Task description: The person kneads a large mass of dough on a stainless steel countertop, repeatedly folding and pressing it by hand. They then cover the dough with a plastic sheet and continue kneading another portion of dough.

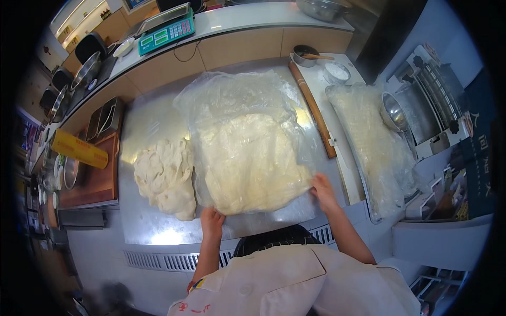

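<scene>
A large slab of pale dough (253, 162) lies on the metal worktable (146, 229) under clear plastic sheeting (237, 89), which reaches past its far side. My left hand (212, 221) grips the near left edge of the sheeting, beside the dough's corner. At the right corner, my right hand (322, 189) has its fingers closed on the edge of the same sheeting. Left of the slab, a lumpy, uncovered mass of dough (166, 177) rests on the metal, close against the plastic.
A wooden rolling pin (312, 108) lies along the table's right side. Beyond it are a plastic-covered tray (365, 154), a metal bowl (393, 110) and a tub of white powder (337, 72). A yellow roll (80, 148) stands left; a digital scale (167, 36) sits on the back counter.
</scene>
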Available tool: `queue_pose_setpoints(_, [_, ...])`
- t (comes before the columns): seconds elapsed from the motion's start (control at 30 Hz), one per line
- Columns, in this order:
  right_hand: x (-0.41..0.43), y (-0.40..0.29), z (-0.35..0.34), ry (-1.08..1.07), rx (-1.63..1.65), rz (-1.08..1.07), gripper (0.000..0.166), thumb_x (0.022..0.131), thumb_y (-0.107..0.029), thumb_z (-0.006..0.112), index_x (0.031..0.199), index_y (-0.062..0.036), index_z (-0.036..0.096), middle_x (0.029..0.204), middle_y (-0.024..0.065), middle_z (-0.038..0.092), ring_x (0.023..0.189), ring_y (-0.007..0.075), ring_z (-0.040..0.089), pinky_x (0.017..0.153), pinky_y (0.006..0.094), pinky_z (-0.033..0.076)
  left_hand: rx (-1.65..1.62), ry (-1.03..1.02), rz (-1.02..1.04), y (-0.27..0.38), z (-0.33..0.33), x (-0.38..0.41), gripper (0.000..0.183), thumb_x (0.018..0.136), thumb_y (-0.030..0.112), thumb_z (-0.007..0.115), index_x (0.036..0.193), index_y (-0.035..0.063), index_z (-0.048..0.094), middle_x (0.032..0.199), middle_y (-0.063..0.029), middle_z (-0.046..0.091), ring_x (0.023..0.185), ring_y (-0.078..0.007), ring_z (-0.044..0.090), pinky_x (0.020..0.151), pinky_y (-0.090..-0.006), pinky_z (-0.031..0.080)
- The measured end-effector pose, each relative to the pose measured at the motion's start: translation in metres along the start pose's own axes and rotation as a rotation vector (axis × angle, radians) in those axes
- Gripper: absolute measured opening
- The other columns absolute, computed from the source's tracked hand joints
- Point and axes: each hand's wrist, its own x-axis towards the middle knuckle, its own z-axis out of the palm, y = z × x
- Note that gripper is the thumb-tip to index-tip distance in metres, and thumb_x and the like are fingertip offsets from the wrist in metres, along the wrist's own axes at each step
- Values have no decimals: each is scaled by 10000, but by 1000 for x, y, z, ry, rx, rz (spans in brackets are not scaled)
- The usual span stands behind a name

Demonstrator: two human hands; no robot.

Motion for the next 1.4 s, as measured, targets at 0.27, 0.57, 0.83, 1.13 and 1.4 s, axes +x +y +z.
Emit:
queue_pose_setpoints(0.27, [15,-14,0,82,-434,-560,545,858,-186,616,1338,-34,409,1298,142,485,1126,241,502,930,368,435,788,273,622,4,51,-45,388,907,130,532,1266,8,452,1243,-161,494,1139,-272,510,941,-386,432])
queue_pose_setpoints(0.57, [65,-23,50,-64,-684,-347,651,823,-329,684,1285,58,437,1058,194,630,1016,286,594,893,366,456,746,429,383,5,55,46,486,910,262,552,1277,-45,464,1218,-173,552,1107,-274,532,969,-360,390])
queue_pose_setpoints(0.83, [109,-81,62,-229,-673,-147,487,851,-286,676,1182,39,528,964,114,642,883,174,599,778,289,478,482,252,-67,56,46,68,324,909,308,571,1084,35,587,991,-68,643,873,-144,609,751,-287,479])
queue_pose_setpoints(1.13, [150,-96,99,-315,-333,114,378,803,-316,711,982,6,626,785,78,631,716,177,595,676,318,480,96,63,-142,57,79,95,435,924,320,577,1210,-6,540,1153,-143,617,1052,-231,603,876,-351,502])
queue_pose_setpoints(1.4, [180,-100,71,-121,-562,-364,416,831,-286,667,1140,-16,599,915,105,650,832,187,619,751,313,501,760,320,150,83,86,76,438,903,246,611,1224,-35,515,1197,-178,595,1056,-281,600,879,-381,491])
